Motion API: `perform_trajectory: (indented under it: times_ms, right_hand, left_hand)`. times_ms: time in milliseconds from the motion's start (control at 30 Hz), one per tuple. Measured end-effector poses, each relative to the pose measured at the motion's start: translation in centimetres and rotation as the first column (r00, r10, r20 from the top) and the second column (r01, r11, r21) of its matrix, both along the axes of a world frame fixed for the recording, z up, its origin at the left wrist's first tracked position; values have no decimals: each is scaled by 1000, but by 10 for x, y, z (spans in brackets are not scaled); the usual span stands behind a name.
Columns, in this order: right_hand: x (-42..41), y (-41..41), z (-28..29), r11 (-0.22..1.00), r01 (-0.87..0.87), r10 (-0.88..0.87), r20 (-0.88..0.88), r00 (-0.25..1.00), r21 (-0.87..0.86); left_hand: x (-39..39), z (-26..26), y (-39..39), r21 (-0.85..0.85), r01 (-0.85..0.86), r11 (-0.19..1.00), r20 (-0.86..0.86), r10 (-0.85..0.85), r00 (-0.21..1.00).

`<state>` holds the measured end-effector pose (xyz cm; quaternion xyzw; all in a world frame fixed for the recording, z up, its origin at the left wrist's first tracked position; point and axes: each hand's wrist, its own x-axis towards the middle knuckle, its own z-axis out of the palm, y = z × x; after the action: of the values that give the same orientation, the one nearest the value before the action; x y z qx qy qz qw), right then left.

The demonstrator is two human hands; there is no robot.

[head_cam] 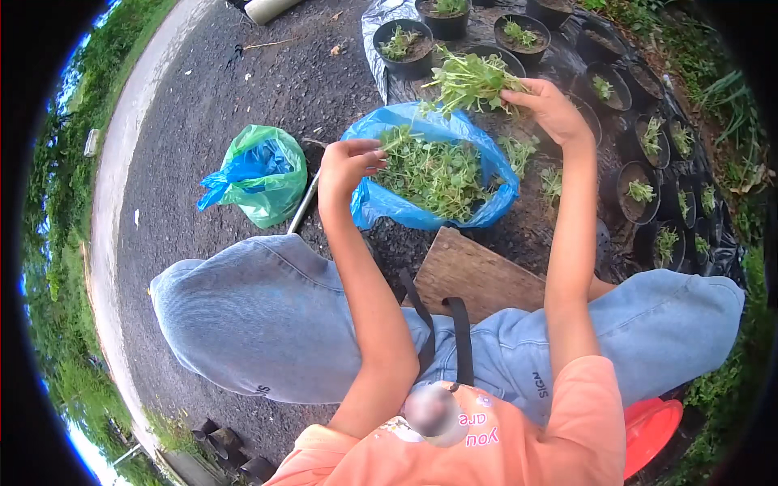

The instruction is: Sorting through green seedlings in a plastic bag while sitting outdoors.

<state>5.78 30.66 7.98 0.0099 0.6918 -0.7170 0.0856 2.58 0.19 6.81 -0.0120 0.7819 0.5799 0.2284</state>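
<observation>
My right hand (550,112) grips a bunch of green leafy seedlings (471,82) by one end, above the far right rim of a blue plastic bag (425,115). At the bag's left side, my left hand (349,170) pinches a small seedling sprig (395,141) between thumb and fingers. The bag stands open in front of me, with a heap of loose seedlings (431,179) inside. More seedlings (518,155) lie to its right, below my right hand. Just behind the held bunch is a black plant pot (504,56), partly hidden by the leaves.
Several black pots with soil and seedlings, such as this pot (638,191), stand on black plastic sheeting (392,91) ahead and right. A green plastic bag (282,176) sits left on dark gravel. A wooden board (471,270) lies between my knees; a red plastic object (653,431) is behind right.
</observation>
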Motion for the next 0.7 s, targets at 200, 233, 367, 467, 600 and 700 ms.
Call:
perform_trajectory:
  times_ms: [200, 233, 367, 467, 600, 700]
  right_hand:
    - [0, -10, 5, 993, -11, 7, -28, 1000, -115]
    - [1, -13, 6, 987, -18, 16, -17, 1000, -160]
    - [2, -18, 8, 984, -1, 3, 12, 1000, -178]
    - [-1, -21, 4, 984, -22, 25, 15, 1000, -175]
    - [-4, -23, 0, 979, -59, 63, 14, 998, -194]
    - [-2, -21, 2, 978, -46, 48, 4, 999, -202]
  left_hand:
    - [5, -11, 31, 25, 78, 997, -97, -75, 992]
    - [6, -5, 36, 138, 36, 990, -125, -19, 992]
    - [6, 25, 52, 590, 58, 805, -29, -51, 998]
    - [9, 24, 48, 528, 121, 840, -83, -91, 992]
    - [9, 24, 42, 475, 136, 869, -51, -126, 991]
    - [5, 21, 39, 469, 144, 871, -36, -144, 989]
